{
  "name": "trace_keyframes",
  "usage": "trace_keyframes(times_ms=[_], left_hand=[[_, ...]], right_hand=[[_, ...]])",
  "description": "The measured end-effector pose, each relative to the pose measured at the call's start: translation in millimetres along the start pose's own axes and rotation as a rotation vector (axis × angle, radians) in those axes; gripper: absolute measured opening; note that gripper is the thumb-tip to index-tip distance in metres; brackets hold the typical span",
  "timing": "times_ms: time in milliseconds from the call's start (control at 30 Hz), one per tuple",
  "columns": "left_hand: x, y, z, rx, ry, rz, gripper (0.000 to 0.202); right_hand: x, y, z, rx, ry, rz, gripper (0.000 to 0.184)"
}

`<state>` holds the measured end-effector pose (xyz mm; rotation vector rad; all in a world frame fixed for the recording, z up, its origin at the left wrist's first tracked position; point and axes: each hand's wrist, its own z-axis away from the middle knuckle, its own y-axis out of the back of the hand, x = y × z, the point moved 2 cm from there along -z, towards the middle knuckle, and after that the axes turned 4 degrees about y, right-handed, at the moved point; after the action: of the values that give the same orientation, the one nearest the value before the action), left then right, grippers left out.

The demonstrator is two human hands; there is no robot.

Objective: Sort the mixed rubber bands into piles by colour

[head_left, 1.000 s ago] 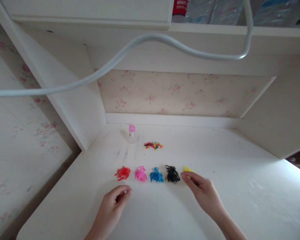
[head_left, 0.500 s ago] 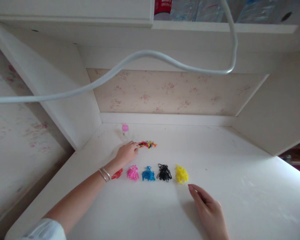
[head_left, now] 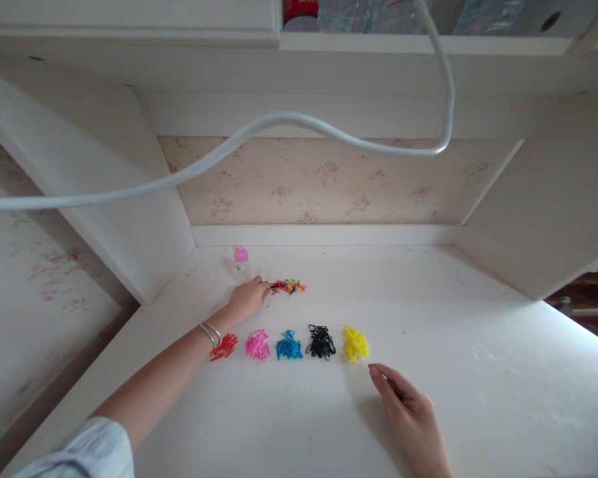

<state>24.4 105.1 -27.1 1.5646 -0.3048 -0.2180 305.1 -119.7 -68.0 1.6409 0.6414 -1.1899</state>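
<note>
My left hand (head_left: 248, 299) reaches across to the left edge of a mixed pile of small coloured rubber bands (head_left: 289, 287). Its fingers are bent together at the bands, and what lies between the fingertips is hidden. In front of that pile runs a row of sorted bands: red (head_left: 224, 346), pink (head_left: 258, 344), blue (head_left: 290, 345), black (head_left: 321, 342) and yellow (head_left: 355, 343). Just right of the yellow heap, my right hand (head_left: 409, 405) holds thumb and forefinger in a pinch above the table. Anything inside that pinch is too small to make out.
A small clear container with a pink top (head_left: 240, 255) stands behind my left hand. A white cable (head_left: 289, 118) hangs across the view in front of the shelf (head_left: 418, 44). White side panels (head_left: 543, 199) flank the white tabletop (head_left: 458, 372).
The whole view has shifted slightly, so everything sits a little further left. My left hand has drawn back slightly, showing more of the red heap. My right hand keeps its pinch beside the yellow heap.
</note>
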Motion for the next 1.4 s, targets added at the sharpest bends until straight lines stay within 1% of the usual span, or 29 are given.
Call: trace_keyframes(times_ms=[233, 400, 567, 833, 933, 1100, 1267, 1333, 1400], left_hand=[[-2, -0.7, -5, -0.005, -0.030, -0.016, 0.028], [-5, -3.8, -8, 0.001, -0.012, -0.017, 0.029], [-5, -6.6, -10, -0.018, -0.001, 0.002, 0.029], [-3, -11.0, -19, -0.036, 0.025, 0.033, 0.029], [-3, -11.0, -19, -0.039, 0.027, 0.041, 0.029], [-7, -3.1, -11, -0.020, 0.009, 0.056, 0.027], [-10, 13.8, 0, 0.021, 0.006, 0.074, 0.025], [-4, 20.3, 4, 0.043, -0.010, 0.090, 0.027], [9, 24.1, 8, 0.054, -0.048, 0.117, 0.031]], right_hand=[[-4, 0, 1, -0.018, 0.016, 0.021, 0.039], [-2, -1, 1, -0.040, 0.011, 0.039, 0.039], [-1, -1, 0, -0.023, 0.025, 0.026, 0.037], [-5, -2, 1, -0.049, 0.045, 0.061, 0.038], [-7, -2, 1, -0.039, 0.045, 0.054, 0.038], [-11, -1, 1, -0.006, 0.047, 0.022, 0.037], [-11, -1, 1, -0.008, 0.049, 0.022, 0.038], [-10, -2, 1, -0.018, 0.052, 0.034, 0.040], [-8, -2, 1, -0.033, 0.051, 0.052, 0.040]])
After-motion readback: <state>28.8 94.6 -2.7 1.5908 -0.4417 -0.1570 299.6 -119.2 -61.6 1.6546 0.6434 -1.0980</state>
